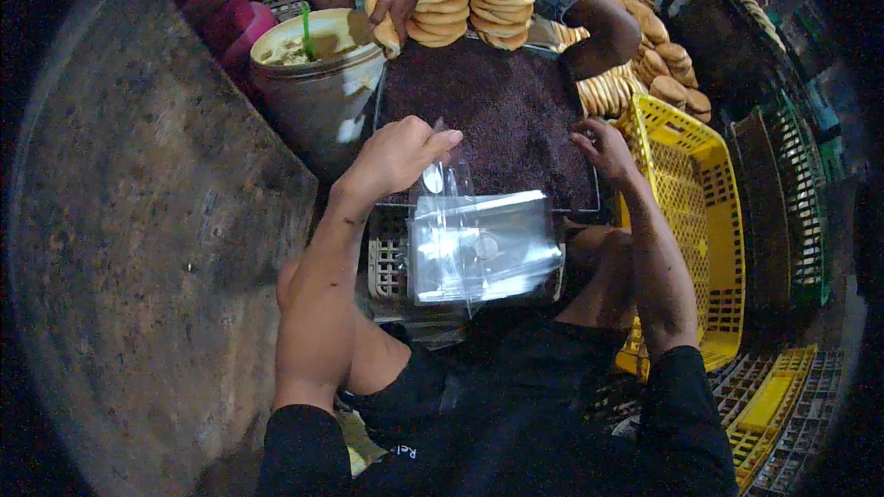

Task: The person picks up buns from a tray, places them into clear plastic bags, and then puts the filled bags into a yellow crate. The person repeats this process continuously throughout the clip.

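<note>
My left hand [413, 152] pinches the upper end of a clear plastic bag [456, 181] between thumb and fingers. Below it lies a pile of clear plastic bags [487, 248], shiny with reflected light, over a pale plastic crate [387, 266]. My right hand [602, 146] is raised over the right edge of a dark textured tray [483, 103], fingers apart, with nothing seen in it. At the tray's far edge stand stacks of flat round breads [503, 3], and another person's hand [397, 5] touches one of the breads beside them.
A large bucket [314, 79] with a pale filling and a green handle stands left of the tray. A worn wooden surface [166, 235] spans the left. On the right stands a yellow plastic crate [732, 241], with more breads [666, 86] piled behind it.
</note>
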Motion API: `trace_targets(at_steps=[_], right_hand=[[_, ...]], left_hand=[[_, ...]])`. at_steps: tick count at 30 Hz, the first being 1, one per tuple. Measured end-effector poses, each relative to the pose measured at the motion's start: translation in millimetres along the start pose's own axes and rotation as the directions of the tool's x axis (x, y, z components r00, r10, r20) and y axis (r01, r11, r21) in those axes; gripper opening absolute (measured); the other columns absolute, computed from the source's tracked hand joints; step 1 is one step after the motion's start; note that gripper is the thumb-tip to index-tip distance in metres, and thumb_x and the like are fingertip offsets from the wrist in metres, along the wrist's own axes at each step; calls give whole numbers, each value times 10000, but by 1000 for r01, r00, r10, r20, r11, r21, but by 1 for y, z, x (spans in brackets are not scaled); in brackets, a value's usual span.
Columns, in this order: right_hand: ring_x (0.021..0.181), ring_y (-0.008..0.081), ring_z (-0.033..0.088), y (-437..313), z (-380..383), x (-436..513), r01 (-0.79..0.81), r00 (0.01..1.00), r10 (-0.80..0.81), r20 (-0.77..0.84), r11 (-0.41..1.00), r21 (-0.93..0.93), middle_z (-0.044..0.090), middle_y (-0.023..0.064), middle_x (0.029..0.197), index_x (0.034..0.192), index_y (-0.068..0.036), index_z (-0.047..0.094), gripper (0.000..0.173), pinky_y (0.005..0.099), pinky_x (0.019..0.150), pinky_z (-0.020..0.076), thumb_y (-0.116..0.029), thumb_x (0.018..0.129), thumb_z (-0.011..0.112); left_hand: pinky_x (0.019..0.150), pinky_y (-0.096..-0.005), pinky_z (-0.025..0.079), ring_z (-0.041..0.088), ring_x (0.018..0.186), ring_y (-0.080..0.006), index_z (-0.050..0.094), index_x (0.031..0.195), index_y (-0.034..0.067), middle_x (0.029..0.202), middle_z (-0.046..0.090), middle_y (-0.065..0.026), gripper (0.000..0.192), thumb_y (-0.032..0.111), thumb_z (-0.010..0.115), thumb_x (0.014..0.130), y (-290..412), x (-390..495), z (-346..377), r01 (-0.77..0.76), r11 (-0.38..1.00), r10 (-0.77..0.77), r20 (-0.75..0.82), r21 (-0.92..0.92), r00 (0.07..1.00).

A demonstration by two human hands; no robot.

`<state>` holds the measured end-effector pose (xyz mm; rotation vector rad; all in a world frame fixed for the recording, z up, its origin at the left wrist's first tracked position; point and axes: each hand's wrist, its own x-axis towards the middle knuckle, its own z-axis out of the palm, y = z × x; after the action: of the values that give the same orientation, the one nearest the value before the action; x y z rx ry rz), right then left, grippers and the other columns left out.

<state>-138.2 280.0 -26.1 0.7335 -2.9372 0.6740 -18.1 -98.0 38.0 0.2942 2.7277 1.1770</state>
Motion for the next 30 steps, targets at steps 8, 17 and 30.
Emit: trace_targets(at_steps=[8,17,30], right_hand=[[860,301,637,3,-5,-78,-212,931,206,302,977,-14,654,174,899,991,2,645,232,379,780,491,-221,962,589],[894,255,642,-34,-28,-10,-65,997,55,62,984,168,669,172,986,1053,18,630,242,365,809,496,-200,973,563],[1033,180,620,-33,-9,56,-70,985,30,170,970,231,671,127,1091,1162,30,597,327,330,888,477,-233,968,615]], left_hand=[[801,-507,514,682,866,-409,722,805,17,821,691,-234,573,519,494,960,5,2,32,39,987,-34,-29,154,999],[746,-441,530,692,804,-370,741,849,25,822,710,-185,553,451,428,1011,0,26,13,-87,994,38,-523,-70,852],[702,-422,517,696,747,-347,744,823,5,757,700,-200,563,461,457,987,6,42,9,64,974,-111,-213,-216,971]])
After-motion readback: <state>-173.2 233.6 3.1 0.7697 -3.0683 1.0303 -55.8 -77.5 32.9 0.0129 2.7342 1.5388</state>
